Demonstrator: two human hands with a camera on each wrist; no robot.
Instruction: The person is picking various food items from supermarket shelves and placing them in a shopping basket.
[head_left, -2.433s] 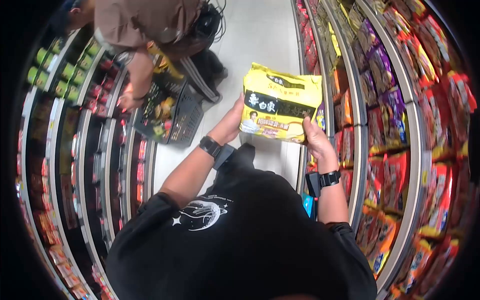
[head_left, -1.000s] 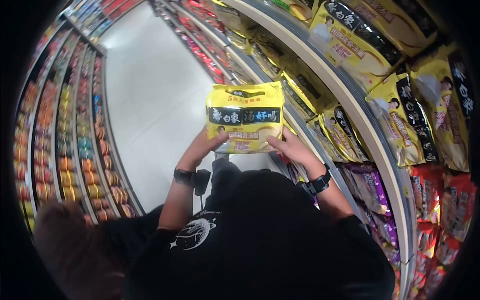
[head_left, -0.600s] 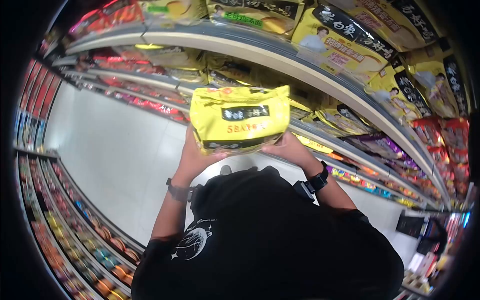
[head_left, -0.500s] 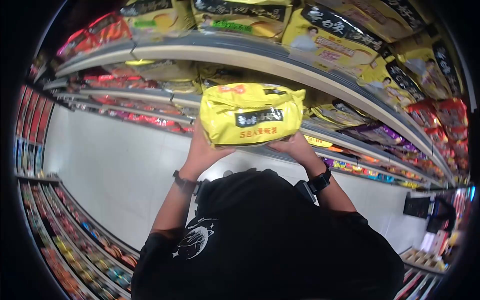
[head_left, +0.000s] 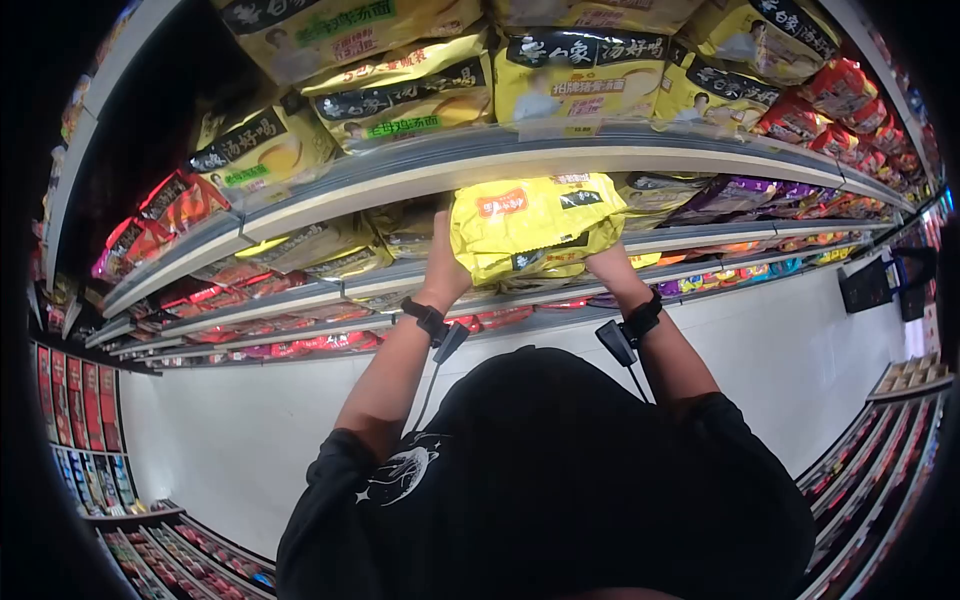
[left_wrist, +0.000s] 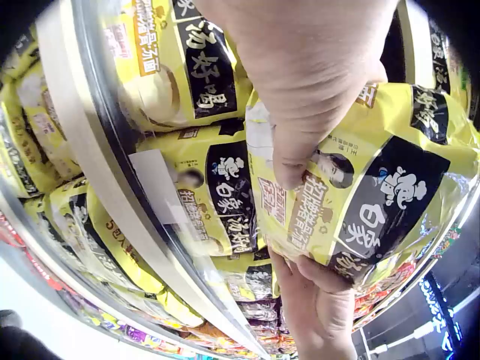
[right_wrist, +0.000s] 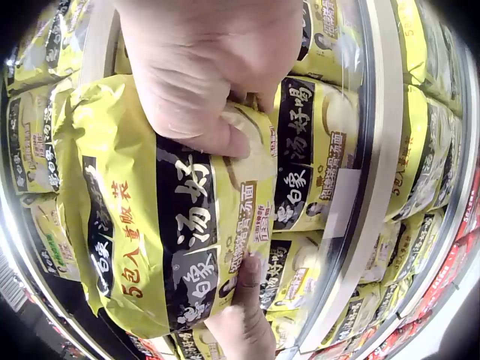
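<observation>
Between both hands I hold a yellow multipack of instant noodles (head_left: 535, 225) with a black band of white lettering. My left hand (head_left: 445, 268) grips one end of it and my right hand (head_left: 612, 272) the other. In the left wrist view the left thumb (left_wrist: 292, 150) lies across the printed front. The right wrist view has the right thumb (right_wrist: 225, 139) pressed on the same face, near the pack's lower edge. In the head view the pack's top side faces up, in front of a shelf edge (head_left: 420, 180). Matching yellow noodle packs (head_left: 580, 80) stand just beyond it.
Lower shelves (head_left: 400, 290) below the pack hold more yellow, red and purple packs. Red packs (head_left: 835, 110) fill the shelf's right end. Pale floor (head_left: 270, 400) lies behind me, with further shelving (head_left: 180, 560) across the aisle. A dark basket (head_left: 868, 285) is at far right.
My body has turned from the aisle to face the noodle shelf. The noodle pack, held in both hands throughout, has tipped top-up and come close to the shelf. The other person has left the view.
</observation>
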